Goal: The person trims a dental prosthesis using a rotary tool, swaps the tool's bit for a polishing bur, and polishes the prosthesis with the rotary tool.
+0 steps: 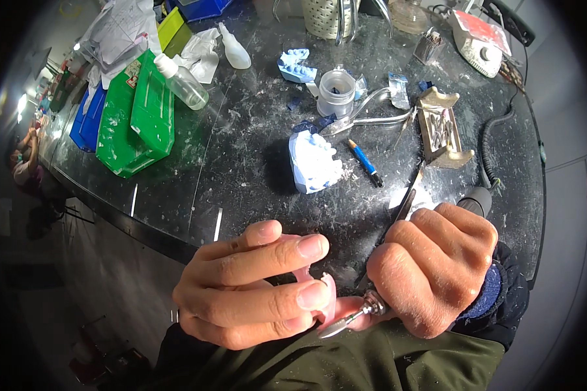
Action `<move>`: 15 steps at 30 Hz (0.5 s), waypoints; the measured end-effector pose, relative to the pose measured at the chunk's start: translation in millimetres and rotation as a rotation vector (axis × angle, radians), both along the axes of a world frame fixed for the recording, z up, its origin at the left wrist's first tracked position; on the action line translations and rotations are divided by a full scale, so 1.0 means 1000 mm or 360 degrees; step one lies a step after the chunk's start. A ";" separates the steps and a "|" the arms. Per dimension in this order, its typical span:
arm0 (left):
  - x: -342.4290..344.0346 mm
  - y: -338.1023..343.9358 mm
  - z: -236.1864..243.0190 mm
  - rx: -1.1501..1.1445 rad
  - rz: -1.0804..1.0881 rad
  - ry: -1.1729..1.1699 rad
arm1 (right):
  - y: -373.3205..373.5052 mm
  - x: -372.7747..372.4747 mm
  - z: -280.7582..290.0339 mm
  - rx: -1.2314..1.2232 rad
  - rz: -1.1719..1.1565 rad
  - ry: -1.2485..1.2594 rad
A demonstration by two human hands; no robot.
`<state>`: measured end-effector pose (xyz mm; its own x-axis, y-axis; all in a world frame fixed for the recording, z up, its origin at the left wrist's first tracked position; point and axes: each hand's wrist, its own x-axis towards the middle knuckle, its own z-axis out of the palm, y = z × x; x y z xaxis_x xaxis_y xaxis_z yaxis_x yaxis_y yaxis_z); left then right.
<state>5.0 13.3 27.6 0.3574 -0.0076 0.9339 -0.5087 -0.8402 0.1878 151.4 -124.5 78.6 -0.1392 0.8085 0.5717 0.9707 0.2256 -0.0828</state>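
Workbench (241, 163), black, white-dusted; top extends beyond the grip
Bin (120, 133), green plastic, well left of and beyond the grip; small red-and-white label (132, 74) on it, lettering too small to read
Right hand (437, 267), closed in a fist around a rotary handpiece (373, 304), right of the worked piece
Left hand (241, 287), fingers closed on a pink denture-base-like piece
Handpiece control unit (479, 45), red top, white dial, far right and beyond the grip; dial markings not readable
Dental cast (314, 163), white and blue, directly beyond the left fingers
Bur rack (438, 99), wooden, beyond the right fist
Spray bottle (188, 90), clear, beyond and left of the grip
Denture-base-like piece (331, 296), pink, curved, in the left fingertips, between the hands
Pencil (364, 161), blue, black-ended, beyond the grip, just right of the cast
Bur (336, 326), silver, pointed, in the handpiece, just beside the pink piece; contact cannot be told
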 end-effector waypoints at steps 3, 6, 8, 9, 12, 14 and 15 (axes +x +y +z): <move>-0.003 -0.004 0.001 -0.0023 0.0016 0.0035 | 0.000 0.002 -0.003 0.0105 0.0059 -0.0075; -0.003 -0.005 0.001 -0.0025 0.0058 0.0043 | 0.002 -0.001 -0.001 0.0028 -0.0001 0.0014; -0.001 -0.006 0.002 -0.0023 0.0048 0.0031 | 0.002 0.001 -0.001 0.0050 0.0023 -0.0006; -0.001 -0.006 0.000 -0.0012 0.0053 0.0026 | 0.001 0.002 -0.002 0.0071 0.0051 -0.0022; -0.002 -0.006 0.002 0.0013 0.0082 0.0029 | 0.002 0.003 -0.003 0.0141 0.0096 -0.0106; -0.003 -0.008 0.003 0.0024 0.0095 0.0031 | 0.002 0.001 -0.002 0.0112 0.0066 -0.0067; -0.003 -0.009 0.003 -0.0020 0.0090 0.0017 | 0.002 0.000 -0.001 0.0079 0.0034 -0.0025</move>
<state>2.2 4.3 30.3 0.3671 0.0246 0.9299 -0.4582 -0.8652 0.2038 151.4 -122.3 77.2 -0.1655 0.7759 0.6088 0.9667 0.2498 -0.0556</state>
